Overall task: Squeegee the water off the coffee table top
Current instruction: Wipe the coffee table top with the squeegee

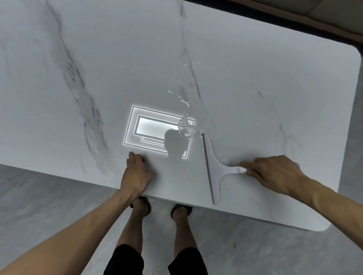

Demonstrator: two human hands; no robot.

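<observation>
So, early in the job by the look of it. The white, grey-veined marble-look coffee table top [262, 78] was wet: a puddle of clear water [186, 127] sat near the middle, with droplets trailing off toward the far side.

The white T-shaped plastic squeegee [216, 170] lay on the top, near the front edge and right of the puddle. Its dark rubber blade [207, 167] ran roughly front to back, and the far tip was just beside the water. That facing suggests a sideways pass leftward through the puddle, but that is only a guess.

The right hand [278, 175] held the squeegee by the end of its handle. The index finger lay along the top with the thumb under it in a narrow pinch, probably to steer the blade and keep it flat.

The left hand [136, 170] rested on the top near the front edge and held nothing, likely as a brace for leaning over. I couldn't tell whether its fingers were straight or curled, since they were foreshortened from this angle.

A bright rectangular ceiling-light reflection [139, 127] sat left of the puddle and partly masked the water's outline. The person's feet in dark sandals [141, 206] stood on the grey floor [48, 214] below the front edge.
</observation>
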